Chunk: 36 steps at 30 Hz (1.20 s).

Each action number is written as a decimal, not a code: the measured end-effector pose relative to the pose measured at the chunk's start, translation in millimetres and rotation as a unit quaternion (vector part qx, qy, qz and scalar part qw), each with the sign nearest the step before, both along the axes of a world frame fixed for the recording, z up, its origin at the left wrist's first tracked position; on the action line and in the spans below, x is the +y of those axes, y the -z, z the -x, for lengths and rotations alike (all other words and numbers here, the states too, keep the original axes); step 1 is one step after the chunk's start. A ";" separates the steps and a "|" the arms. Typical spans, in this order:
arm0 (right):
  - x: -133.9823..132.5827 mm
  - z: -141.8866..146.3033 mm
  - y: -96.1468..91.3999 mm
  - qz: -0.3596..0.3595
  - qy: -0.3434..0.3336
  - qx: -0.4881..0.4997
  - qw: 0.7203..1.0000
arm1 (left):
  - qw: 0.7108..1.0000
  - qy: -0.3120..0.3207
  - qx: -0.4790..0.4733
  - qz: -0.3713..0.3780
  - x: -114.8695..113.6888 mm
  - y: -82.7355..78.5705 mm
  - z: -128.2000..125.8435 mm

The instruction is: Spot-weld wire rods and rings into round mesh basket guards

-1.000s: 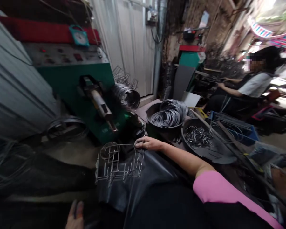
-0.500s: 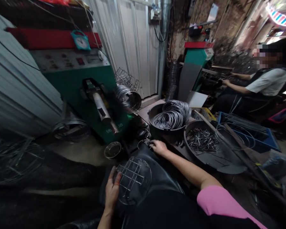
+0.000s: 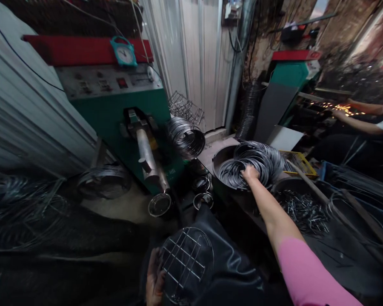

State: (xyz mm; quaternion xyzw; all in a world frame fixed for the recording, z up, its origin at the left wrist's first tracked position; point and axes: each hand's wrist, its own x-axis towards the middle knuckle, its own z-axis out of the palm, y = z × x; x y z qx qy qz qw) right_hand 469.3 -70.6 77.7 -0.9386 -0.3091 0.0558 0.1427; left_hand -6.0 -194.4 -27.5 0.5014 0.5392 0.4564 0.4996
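My left hand (image 3: 155,278) grips the edge of a round wire grill rack (image 3: 187,259), a ring with straight wires crossed inside it, above the dark apron (image 3: 230,255) on my lap. My right arm is stretched out to a black basin (image 3: 217,168) heaped with metal wire rings (image 3: 264,155). There my right hand (image 3: 251,173) has its fingers closed at the edge of a ring near the front of the heap; the fingertips are partly hidden.
A green machine (image 3: 108,123) with a teal clock (image 3: 124,52) stands ahead on the left, its metal arm (image 3: 147,155) reaching toward me. Short metal rods (image 3: 301,210) fill another basin at right. Sparks (image 3: 338,107) fly by a co-worker's hands. Wire coils (image 3: 105,180) lie on the floor.
My right hand has moved from the small round containers near my knee up and right to the rings in the basin. My left hand still holds the rack. Sparks have appeared by the co-worker.
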 end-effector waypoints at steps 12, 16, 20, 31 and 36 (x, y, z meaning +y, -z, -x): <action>9.5 -8.9 -25.3 -0.081 0.067 0.034 0.994 | 0.997 -0.022 0.069 0.016 -0.3 7.8 -2.4; 39.3 16.9 -40.8 -0.182 0.026 0.121 0.975 | 0.998 -0.023 0.054 -0.018 0.2 9.0 -4.3; 90.5 67.1 -39.6 -0.261 -0.021 0.252 0.932 | 0.998 -0.034 0.050 -0.009 -0.5 11.8 -7.1; 172.4 121.5 -13.4 -0.380 -0.012 0.329 0.864 | 0.996 -0.082 0.038 0.025 -0.1 22.9 -4.7; 178.2 117.7 -3.1 -0.378 -0.019 0.285 0.881 | 0.994 -0.095 0.057 0.019 0.7 19.7 -10.0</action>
